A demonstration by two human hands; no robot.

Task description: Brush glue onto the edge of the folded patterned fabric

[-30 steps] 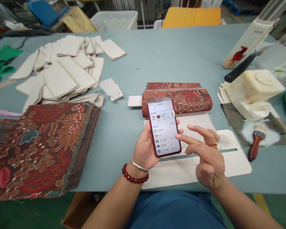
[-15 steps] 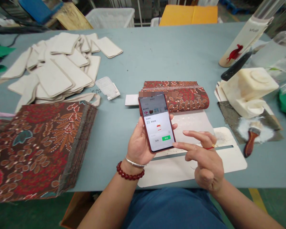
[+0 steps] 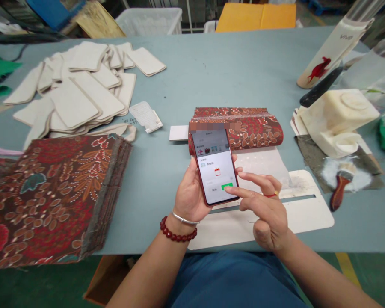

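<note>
A smartphone [image 3: 216, 160] with a lit screen rests in my left hand [image 3: 191, 192], the fingers wrapped round its edges. The screen carries a white pop-up with a green button near its bottom. My right hand [image 3: 266, 207] holds nothing; its fingers are apart and the index fingertip is at the green button. Whether the tip presses the glass I cannot tell. Beyond the phone lies a folded patterned cloth [image 3: 253, 130], partly hidden by it. Under both hands is a white slotted board [image 3: 224, 233], with a pale sheet [image 3: 259, 164] on it.
At left lie a stack of patterned cloth [image 3: 57, 201] and a heap of off-white padded pieces [image 3: 80, 94]. A small white card [image 3: 145, 115] is nearby. To the right are a brush [image 3: 341, 188] on a white-smeared patch, a cut plastic jug [image 3: 336, 117] and a tall container [image 3: 332, 55].
My right hand has moved left and slightly up, bringing its index fingertip from the phone's lower right corner onto the green button. My left hand still holds the phone.
</note>
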